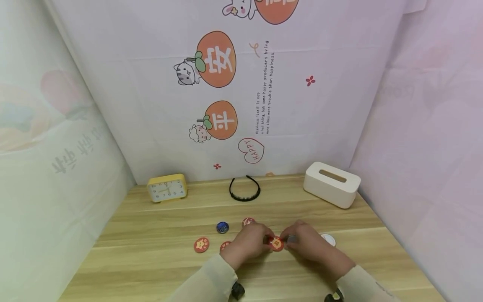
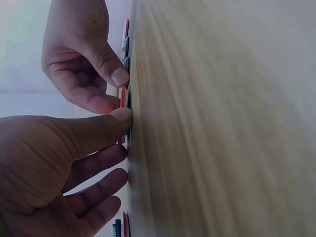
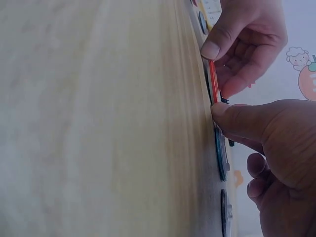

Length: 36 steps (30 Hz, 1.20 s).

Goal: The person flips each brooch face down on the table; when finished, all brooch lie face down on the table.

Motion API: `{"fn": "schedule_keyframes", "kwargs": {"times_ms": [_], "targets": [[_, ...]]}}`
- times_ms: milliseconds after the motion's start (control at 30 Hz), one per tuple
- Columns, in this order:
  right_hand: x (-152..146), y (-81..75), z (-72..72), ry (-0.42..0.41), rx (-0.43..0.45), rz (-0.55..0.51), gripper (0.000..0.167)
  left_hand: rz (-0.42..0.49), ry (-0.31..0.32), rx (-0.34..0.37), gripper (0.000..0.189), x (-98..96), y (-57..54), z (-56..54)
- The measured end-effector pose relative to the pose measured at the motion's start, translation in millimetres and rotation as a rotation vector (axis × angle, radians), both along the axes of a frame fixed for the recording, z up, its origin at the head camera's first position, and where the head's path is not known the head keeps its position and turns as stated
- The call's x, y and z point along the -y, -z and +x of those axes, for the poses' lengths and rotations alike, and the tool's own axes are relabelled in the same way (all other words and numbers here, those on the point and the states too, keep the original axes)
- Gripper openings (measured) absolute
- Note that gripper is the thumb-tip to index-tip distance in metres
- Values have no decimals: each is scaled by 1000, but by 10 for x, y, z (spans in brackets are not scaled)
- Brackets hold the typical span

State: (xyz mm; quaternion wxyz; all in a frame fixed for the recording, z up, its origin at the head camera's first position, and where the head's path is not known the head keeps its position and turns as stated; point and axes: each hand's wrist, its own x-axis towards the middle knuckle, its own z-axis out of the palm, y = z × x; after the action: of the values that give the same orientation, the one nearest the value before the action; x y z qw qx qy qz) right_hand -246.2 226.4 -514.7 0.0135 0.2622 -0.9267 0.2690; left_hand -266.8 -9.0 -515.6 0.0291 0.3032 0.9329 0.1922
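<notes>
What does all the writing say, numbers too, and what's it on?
"Happiness itself is not a bad thing, but some happy producers bring many times more trouble than happiness.": back wall cloth
"HAPPY": heart on that cloth
"安": cloth's middle fruit
"平": cloth's lowest fruit
"1" to "12": yellow clock
Too small, faded or blurred to read: red badges, blue badge, left wall, right wall
Cut off, unreadable: cloth's top fruit

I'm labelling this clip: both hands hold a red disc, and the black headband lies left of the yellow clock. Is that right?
Not quite: the black headband lies right of the yellow clock, as the head view shows. The left hand and right hand do hold a red disc.
</notes>
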Motion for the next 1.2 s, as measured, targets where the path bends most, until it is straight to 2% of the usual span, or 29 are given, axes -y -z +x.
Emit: {"fn": "schedule_keyframes", "kwargs": {"times_ms": [200,400,567,733,967,1200], "targets": [[3,17,-15,-16,-13,-1,24,-5,12,-24,25,-45,16,-20],[-6,39,-11,-17,-10,-14,25,-16,19,-13,24,-33,14,-5],[-36,46,8,0,5,-32,16,-31,47,-34,20,18,2,10],[-53,56,4,19,-25,-44,13,-39,63,-54,21,55,-21,16],[-7,79,-40,118,4,-81,9,5,43,-90,21,37,-10,0],[19,97,-68,137,-8,-124,14,74,1,-163,16,-15,15,-24]]}}
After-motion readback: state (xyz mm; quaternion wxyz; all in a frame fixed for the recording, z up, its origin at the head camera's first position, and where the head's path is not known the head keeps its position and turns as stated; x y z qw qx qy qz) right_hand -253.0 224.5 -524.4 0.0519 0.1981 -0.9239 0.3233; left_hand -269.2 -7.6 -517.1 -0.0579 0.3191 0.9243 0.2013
